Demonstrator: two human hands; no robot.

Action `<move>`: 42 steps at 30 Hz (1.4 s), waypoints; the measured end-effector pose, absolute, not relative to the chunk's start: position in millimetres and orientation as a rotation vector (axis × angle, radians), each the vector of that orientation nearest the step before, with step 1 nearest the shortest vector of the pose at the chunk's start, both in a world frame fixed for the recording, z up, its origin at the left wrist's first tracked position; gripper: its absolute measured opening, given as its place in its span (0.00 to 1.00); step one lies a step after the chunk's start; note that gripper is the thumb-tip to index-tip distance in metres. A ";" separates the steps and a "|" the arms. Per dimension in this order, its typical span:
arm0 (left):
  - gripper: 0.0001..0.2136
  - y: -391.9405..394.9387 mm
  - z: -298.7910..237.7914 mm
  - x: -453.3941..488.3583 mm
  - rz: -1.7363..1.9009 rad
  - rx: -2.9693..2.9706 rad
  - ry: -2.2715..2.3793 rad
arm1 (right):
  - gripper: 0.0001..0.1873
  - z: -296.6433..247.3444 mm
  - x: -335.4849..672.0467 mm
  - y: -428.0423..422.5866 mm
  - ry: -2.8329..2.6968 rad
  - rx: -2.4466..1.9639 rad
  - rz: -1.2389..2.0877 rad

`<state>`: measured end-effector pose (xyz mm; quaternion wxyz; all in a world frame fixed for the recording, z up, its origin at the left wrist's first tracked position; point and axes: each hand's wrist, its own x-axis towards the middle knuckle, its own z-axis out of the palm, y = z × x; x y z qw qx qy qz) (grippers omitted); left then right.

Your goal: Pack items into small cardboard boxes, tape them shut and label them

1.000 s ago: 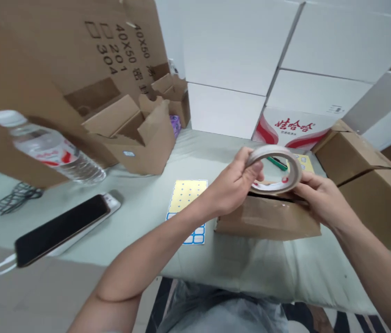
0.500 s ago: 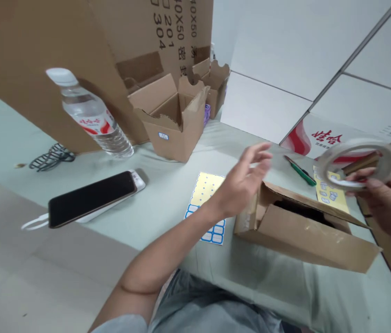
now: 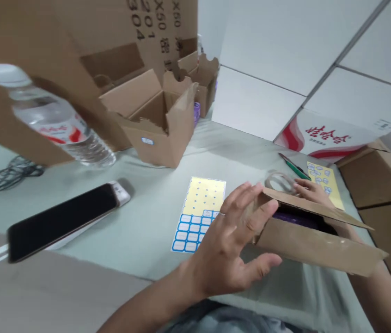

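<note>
My left hand (image 3: pixel 233 245) is open with fingers spread, its fingertips against the left end of a small brown cardboard box (image 3: pixel 316 245) lying on the table with its top flap raised. Something dark purple shows inside the box. My right hand (image 3: pixel 311 192) reaches behind that flap, mostly hidden, and its fingers hold the rim of a roll of clear tape (image 3: pixel 280 181) that rests on the pale green tablecloth (image 3: pixel 154 203).
A label sheet (image 3: pixel 200 212), yellow above and blue-framed below, lies left of the box. A phone (image 3: pixel 60 222), a water bottle (image 3: pixel 53 122) and a black cable (image 3: pixel 8 171) are at the left. An open carton (image 3: pixel 154 120) stands behind. A green pen (image 3: pixel 294 167), a yellow sheet (image 3: pixel 322 182) and brown boxes (image 3: pixel 375 180) are at the right.
My left hand let go of the tape roll and came down onto the box's left end. My right hand carried the roll from in the air down to the table behind the box.
</note>
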<state>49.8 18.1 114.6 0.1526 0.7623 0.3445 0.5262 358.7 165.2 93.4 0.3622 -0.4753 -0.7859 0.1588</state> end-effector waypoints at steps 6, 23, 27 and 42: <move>0.19 34.2 107.9 69.4 1.333 2.310 1.025 | 0.31 102.8 387.9 122.8 -1.698 -1.386 0.650; 0.14 18.8 62.3 61.2 1.422 1.546 1.755 | 0.36 67.3 310.4 -39.7 -1.577 -1.162 0.222; 0.10 29.4 65.2 57.3 1.718 0.959 1.691 | 0.32 68.8 300.7 -30.0 -1.715 -0.818 -0.067; 0.14 17.7 64.0 65.9 1.539 1.582 1.816 | 0.09 105.9 361.5 -10.6 -1.570 -1.131 0.439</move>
